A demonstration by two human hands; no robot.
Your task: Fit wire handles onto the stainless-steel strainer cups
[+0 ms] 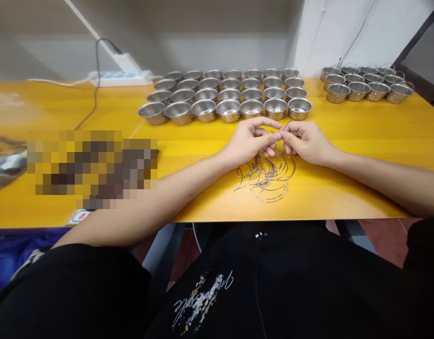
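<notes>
My left hand point(254, 137) and my right hand point(306, 140) meet fingertip to fingertip above the table, just in front of the rows of metal cups. Both hands are pinched on a thin metal wire, part of which shows above and below the fingertips. Directly below them, a loose pile of curved wires point(269, 181) lies on the yellow table point(344, 188). Several perforated metal cups point(228, 111) stand in rows beyond my hands, without visible handles.
More metal cups point(358, 91) with thin wire handles stand at the back right. A white power strip point(121, 77) with a dark cable lies at the back left. Pixelated dark items cover the left of the table, near my left forearm.
</notes>
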